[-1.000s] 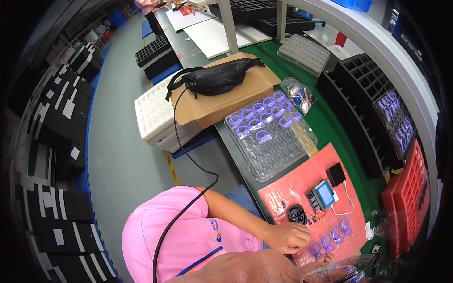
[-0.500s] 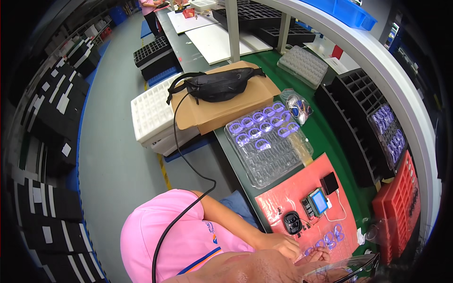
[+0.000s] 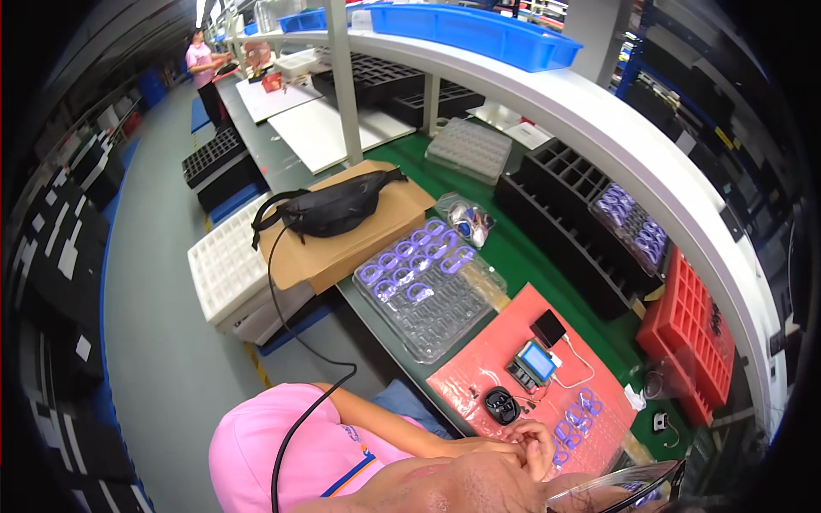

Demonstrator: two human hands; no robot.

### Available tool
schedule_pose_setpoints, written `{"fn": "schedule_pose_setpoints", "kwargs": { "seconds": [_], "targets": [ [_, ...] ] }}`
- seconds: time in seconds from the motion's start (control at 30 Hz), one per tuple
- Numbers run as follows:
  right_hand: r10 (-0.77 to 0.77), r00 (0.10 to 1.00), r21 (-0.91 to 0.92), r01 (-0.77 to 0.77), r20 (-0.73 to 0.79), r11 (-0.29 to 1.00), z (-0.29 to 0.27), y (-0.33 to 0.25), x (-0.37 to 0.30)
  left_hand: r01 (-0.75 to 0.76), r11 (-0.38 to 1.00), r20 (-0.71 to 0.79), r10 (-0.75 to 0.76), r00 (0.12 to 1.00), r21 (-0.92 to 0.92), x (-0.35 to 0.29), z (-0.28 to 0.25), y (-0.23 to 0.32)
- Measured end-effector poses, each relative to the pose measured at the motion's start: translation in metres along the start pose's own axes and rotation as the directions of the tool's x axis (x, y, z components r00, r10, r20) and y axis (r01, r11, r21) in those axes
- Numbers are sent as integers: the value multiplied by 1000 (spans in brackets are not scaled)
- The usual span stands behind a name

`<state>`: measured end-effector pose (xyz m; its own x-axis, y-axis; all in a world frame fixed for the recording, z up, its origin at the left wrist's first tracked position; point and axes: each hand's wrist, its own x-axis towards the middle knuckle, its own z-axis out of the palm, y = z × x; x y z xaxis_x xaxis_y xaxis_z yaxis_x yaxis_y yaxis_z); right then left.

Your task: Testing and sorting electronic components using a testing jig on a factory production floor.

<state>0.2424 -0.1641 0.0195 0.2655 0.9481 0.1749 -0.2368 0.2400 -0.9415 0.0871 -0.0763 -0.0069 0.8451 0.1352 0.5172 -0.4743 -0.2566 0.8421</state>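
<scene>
Near the front edge of a pink mat (image 3: 466, 372), my left hand (image 3: 489, 446) and my right hand (image 3: 535, 443) meet close together. The right hand's fingers are curled in; anything between them is too small or hidden to name. My left hand's fingers are mostly covered. Just beyond them lies a black oval case (image 3: 502, 405) with a few small dark bits around it. Several purple loop-shaped pieces (image 3: 585, 410) lie on the mat beside my right hand. Farther up are a small device with a lit blue screen (image 3: 537, 361) and a black block (image 3: 548, 326) with a white cable.
A clear blister tray (image 3: 436, 321) partly holds purple loops. Behind it, a black waist bag (image 3: 338, 205) rests on a cardboard box (image 3: 368, 250), its cable running toward me. Black divided trays (image 3: 560, 235) and red trays (image 3: 688, 333) line the right. A co-worker (image 3: 202, 68) stands far off.
The view has swung, so the bench appears farther left and more of the right side shows. My hands have moved from the purple loops to nearer the black case.
</scene>
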Motion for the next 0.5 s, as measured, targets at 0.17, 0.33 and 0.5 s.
{"fn": "schedule_pose_setpoints", "kwargs": {
  "seconds": [0.17, 0.33, 0.5],
  "targets": [
    [36, 992, 2, -37, 124, 999, 3, -13, -8, -14, 998, -8, 13, 1000, -63, 4, -5, 21],
    [78, 992, -41, -75, 102, 996, 12, -18, -11, 17, 997, 64, -12, 998, -80, -2, -3, 29],
    [112, 984, 156, -133, 140, 979, 1, 10, -18, 238, 956, 371, -160, 915, -174, -19, 3, 5]
  ]
}}
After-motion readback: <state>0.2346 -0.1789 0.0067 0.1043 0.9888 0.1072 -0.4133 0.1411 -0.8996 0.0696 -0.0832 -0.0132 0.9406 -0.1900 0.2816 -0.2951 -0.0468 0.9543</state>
